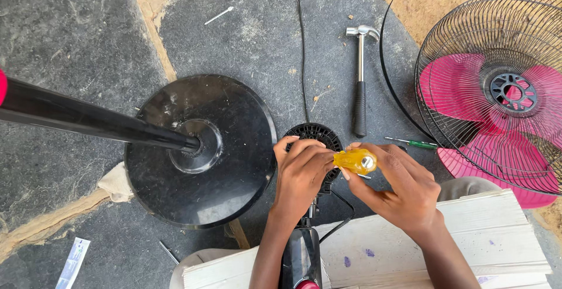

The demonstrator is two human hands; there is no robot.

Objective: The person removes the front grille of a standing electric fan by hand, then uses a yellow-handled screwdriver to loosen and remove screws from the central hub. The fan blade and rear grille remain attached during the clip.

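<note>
Two bare hands are seen close together over a black round motor part (316, 134) with slots in it. The left hand (301, 175) is curled, and its fingers are laid on top of that black part. Its fingertips are pressed against the end of a yellow screwdriver handle (355, 161). The handle is gripped by the right hand (398, 186), with the thumb below it and the fingers wrapped over it. The shiny end of the handle is turned up toward the camera. The tip of the tool is hidden by the left hand.

Far to the left of the left hand, a black pole (88, 118) is laid across the stone floor (70, 37). The pole is joined to a round black fan base (234, 166), which is just beside the left hand. Beyond both hands, a black cable (302, 49) is stretched away. A hammer (359, 84) with a black grip is laid beyond the right hand. A small green screwdriver (417, 144) is seen just past the right hand's fingers. Well to the right, a wire fan cage (497, 72) is set down with pink blades (468, 90) under it. A white board (486, 230) is seen under the right wrist.
</note>
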